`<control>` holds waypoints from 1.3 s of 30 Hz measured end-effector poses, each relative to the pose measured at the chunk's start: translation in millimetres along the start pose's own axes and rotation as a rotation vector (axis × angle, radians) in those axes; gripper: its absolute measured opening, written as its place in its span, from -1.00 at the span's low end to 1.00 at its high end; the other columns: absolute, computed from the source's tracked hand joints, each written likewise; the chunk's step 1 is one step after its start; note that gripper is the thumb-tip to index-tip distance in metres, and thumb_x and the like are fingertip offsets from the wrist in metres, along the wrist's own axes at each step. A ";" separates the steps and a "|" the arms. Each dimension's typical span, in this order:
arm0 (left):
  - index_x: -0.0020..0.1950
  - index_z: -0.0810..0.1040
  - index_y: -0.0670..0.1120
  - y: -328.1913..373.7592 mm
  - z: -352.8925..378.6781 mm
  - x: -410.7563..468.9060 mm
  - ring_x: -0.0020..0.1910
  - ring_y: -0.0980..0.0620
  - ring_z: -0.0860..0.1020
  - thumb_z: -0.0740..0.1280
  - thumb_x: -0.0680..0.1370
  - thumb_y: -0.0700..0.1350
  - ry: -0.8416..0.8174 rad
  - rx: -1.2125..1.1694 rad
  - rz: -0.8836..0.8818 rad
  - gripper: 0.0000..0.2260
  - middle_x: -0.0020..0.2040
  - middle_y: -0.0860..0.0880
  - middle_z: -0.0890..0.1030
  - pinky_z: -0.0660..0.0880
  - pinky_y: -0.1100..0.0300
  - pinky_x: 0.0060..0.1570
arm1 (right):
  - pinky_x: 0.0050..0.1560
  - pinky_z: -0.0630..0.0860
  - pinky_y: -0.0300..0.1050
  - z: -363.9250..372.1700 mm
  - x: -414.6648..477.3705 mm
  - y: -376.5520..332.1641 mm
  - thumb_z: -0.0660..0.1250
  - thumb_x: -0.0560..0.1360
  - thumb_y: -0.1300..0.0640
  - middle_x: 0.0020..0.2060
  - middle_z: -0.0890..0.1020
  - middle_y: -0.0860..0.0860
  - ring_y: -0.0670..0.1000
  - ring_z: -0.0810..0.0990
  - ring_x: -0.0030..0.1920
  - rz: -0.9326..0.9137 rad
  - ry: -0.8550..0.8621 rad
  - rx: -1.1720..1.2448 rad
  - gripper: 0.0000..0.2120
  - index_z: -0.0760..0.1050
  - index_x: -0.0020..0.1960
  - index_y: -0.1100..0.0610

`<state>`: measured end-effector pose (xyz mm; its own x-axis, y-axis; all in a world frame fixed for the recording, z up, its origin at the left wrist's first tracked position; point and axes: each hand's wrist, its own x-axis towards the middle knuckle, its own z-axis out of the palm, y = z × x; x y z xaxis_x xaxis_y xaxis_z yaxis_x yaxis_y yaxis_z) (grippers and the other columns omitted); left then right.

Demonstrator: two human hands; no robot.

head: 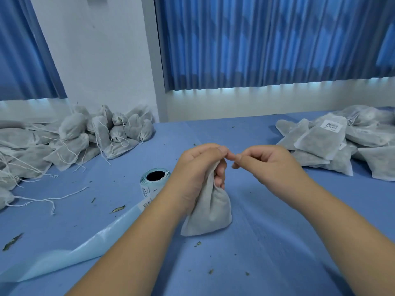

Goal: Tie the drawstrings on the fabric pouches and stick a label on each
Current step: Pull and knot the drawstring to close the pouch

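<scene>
A filled grey fabric pouch (210, 212) stands upright on the blue table (267, 242) at the centre. My left hand (198, 165) grips its gathered neck, with thumb and forefinger pinched at the top. My right hand (265, 163) meets it fingertip to fingertip and pinches at the same spot, where the drawstring lies; the string itself is hidden by the fingers. A roll of labels (152, 182) stands just left of the pouch, and its pale blue backing strip (70, 246) trails toward the near left edge.
A heap of pouches with loose white strings (70, 142) fills the left side. A pile of flat pouches (333, 144), one with a barcode label, lies at the right. Dried leaf bits are scattered on the table. Blue curtains hang behind.
</scene>
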<state>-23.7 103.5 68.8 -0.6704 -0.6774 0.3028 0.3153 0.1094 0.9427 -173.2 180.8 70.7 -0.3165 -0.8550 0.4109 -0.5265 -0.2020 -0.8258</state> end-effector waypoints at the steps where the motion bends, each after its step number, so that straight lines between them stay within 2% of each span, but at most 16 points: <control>1: -0.28 0.67 -0.07 -0.4 1.1 0.2 -0.54 0.04 0.34 0.32 0.45 -0.07 0.030 0.001 0.003 -0.82 -0.47 -0.02 0.41 0.40 0.21 -0.44 | -0.54 0.14 -0.34 2.3 -1.6 -1.4 0.36 0.52 0.06 -0.57 0.26 -0.11 -0.12 0.18 -0.53 -0.014 -0.012 -0.023 -0.75 0.62 -0.31 0.08; 5: -0.17 0.72 0.00 -2.3 1.3 0.9 -0.50 0.07 0.39 0.36 0.53 -0.08 0.184 0.197 0.043 -0.84 -0.47 0.04 0.43 0.43 0.23 -0.40 | -0.51 0.19 -0.37 6.1 -7.6 -8.2 0.33 0.53 0.09 -0.58 0.31 -0.14 -0.13 0.25 -0.54 -0.098 -0.076 -0.169 -0.77 0.63 -0.27 0.09; 7: -0.16 0.73 0.00 -3.5 1.5 0.3 -0.48 0.10 0.41 0.34 0.56 -0.12 0.204 0.316 0.077 -0.82 -0.49 0.11 0.45 0.44 0.25 -0.40 | -0.49 0.22 -0.35 5.8 -10.2 -11.1 0.31 0.51 0.13 -0.57 0.34 -0.13 -0.13 0.28 -0.52 -0.145 -0.104 -0.240 -0.79 0.62 -0.27 0.09; 11: -0.26 0.67 -0.04 -5.0 5.3 -2.8 -0.43 0.11 0.37 0.31 0.53 -0.17 0.119 0.532 0.106 -0.79 -0.51 0.14 0.43 0.38 0.21 -0.34 | -0.48 0.23 -0.37 0.1 -12.8 -14.6 0.32 0.47 0.23 -0.58 0.34 -0.14 -0.14 0.27 -0.52 -0.182 -0.111 -0.233 -0.79 0.58 -0.33 0.13; 14: -0.31 0.66 0.07 -4.5 6.3 -4.8 -0.43 0.12 0.36 0.32 0.52 -0.13 0.025 0.585 0.050 -0.76 -0.51 0.14 0.41 0.33 0.25 -0.35 | -0.50 0.22 -0.35 -8.6 -11.9 -15.4 0.30 0.40 0.13 -0.56 0.37 -0.10 -0.14 0.27 -0.53 -0.146 -0.073 -0.177 -0.82 0.54 -0.37 0.11; 16: -0.30 0.66 0.09 -2.6 7.0 -6.1 -0.44 0.10 0.36 0.31 0.49 -0.07 -0.049 0.571 0.015 -0.79 -0.50 0.13 0.40 0.33 0.27 -0.36 | -0.50 0.21 -0.33 -13.6 -10.4 -15.2 0.24 0.33 0.10 -0.53 0.43 0.03 -0.14 0.26 -0.51 -0.135 -0.038 -0.134 -0.84 0.54 -0.37 0.08; 18: -0.31 0.65 0.05 -0.3 7.8 -6.8 -0.46 0.07 0.37 0.30 0.43 -0.02 -0.105 0.509 -0.011 -0.83 -0.49 0.07 0.39 0.35 0.27 -0.38 | -0.47 0.23 -0.31 -15.2 -8.9 -14.0 0.26 0.35 0.12 -0.44 0.48 0.17 -0.10 0.29 -0.47 -0.125 -0.012 -0.110 -0.83 0.54 -0.38 0.07; 19: -0.33 0.64 0.02 0.6 8.1 -6.6 -0.49 0.05 0.36 0.31 0.40 -0.02 -0.119 0.432 -0.021 -0.84 -0.49 0.02 0.39 0.37 0.26 -0.39 | -0.46 0.24 -0.31 -14.5 -8.3 -12.7 0.30 0.40 0.15 -0.43 0.49 0.17 -0.10 0.30 -0.46 -0.121 -0.006 -0.096 -0.82 0.55 -0.38 0.06; 21: -0.36 0.61 -0.04 3.2 7.4 -4.9 -0.55 0.04 0.32 0.35 0.35 -0.03 -0.122 0.187 -0.066 -0.86 -0.50 -0.02 0.35 0.38 0.23 -0.42 | -0.47 0.23 -0.33 -11.5 -7.4 -9.3 0.32 0.46 0.24 -0.50 0.44 0.04 -0.11 0.29 -0.48 -0.104 -0.007 -0.074 -0.75 0.56 -0.37 0.07; 23: -0.36 0.56 -0.08 5.8 4.6 -2.7 -0.57 0.06 0.29 0.32 0.38 -0.07 -0.146 -0.057 -0.150 -0.85 -0.50 0.00 0.32 0.40 0.23 -0.45 | -0.50 0.20 -0.35 -7.9 -7.8 -6.8 0.31 0.47 0.25 -0.56 0.35 -0.11 -0.14 0.24 -0.51 -0.082 -0.029 -0.083 -0.75 0.57 -0.36 0.07; 27: -0.37 0.51 -0.09 3.6 -1.1 0.9 -0.56 0.09 0.31 0.28 0.41 -0.11 -0.190 -0.337 -0.298 -0.84 -0.49 0.02 0.31 0.40 0.22 -0.44 | -0.52 0.20 -0.38 -2.5 -7.1 -3.1 0.31 0.45 0.16 -0.59 0.33 -0.13 -0.14 0.26 -0.53 -0.056 -0.033 -0.141 -0.80 0.57 -0.34 0.08; 30: -0.37 0.49 -0.09 -1.8 -1.9 2.8 -0.56 0.09 0.30 0.28 0.39 -0.10 -0.136 -0.413 -0.328 -0.86 -0.50 0.03 0.30 0.36 0.23 -0.43 | -0.48 0.30 -0.34 -2.8 -2.0 1.8 0.31 0.44 0.10 -0.49 0.48 -0.07 -0.15 0.35 -0.48 -0.024 0.088 -0.218 -0.82 0.55 -0.31 0.10; 32: -0.36 0.49 -0.08 -4.4 -2.4 4.3 -0.55 0.10 0.29 0.28 0.38 -0.09 -0.110 -0.432 -0.340 -0.87 -0.50 0.04 0.31 0.34 0.23 -0.42 | -0.42 0.34 -0.35 -5.5 1.3 3.3 0.32 0.44 0.07 -0.44 0.54 -0.15 -0.20 0.42 -0.44 0.017 0.160 -0.233 -0.85 0.56 -0.29 0.05; 34: -0.35 0.48 -0.07 -6.7 -3.7 5.9 -0.54 0.10 0.29 0.27 0.39 -0.09 -0.099 -0.420 -0.352 -0.87 -0.49 0.05 0.30 0.32 0.22 -0.39 | -0.34 0.43 -0.22 -8.2 3.2 2.6 0.35 0.43 0.02 -0.42 0.55 -0.17 -0.19 0.47 -0.41 0.057 0.185 -0.155 -0.88 0.57 -0.26 0.01; 36: -0.35 0.48 -0.07 -8.9 -4.3 6.8 -0.54 0.10 0.29 0.28 0.39 -0.09 -0.091 -0.391 -0.362 -0.87 -0.48 0.04 0.29 0.29 0.22 -0.37 | -0.24 0.52 -0.10 -8.9 3.0 -1.4 0.36 0.37 -0.04 -0.38 0.57 -0.11 -0.11 0.54 -0.34 0.085 0.171 -0.011 -0.87 0.59 -0.24 0.01; 39: -0.36 0.49 -0.08 -10.4 -3.3 6.5 -0.54 0.10 0.30 0.29 0.38 -0.08 -0.089 -0.358 -0.358 -0.86 -0.50 0.04 0.29 0.29 0.22 -0.38 | -0.24 0.49 -0.15 -7.1 0.0 -9.9 0.33 0.29 -0.04 -0.41 0.57 -0.08 -0.11 0.54 -0.33 0.104 0.036 0.130 -0.82 0.63 -0.29 0.04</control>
<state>-29.1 95.7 60.4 -0.8279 -0.5609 -0.0046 0.2558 -0.3847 0.8869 -173.6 186.2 81.6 -0.3934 -0.8571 0.3325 -0.3840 -0.1754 -0.9065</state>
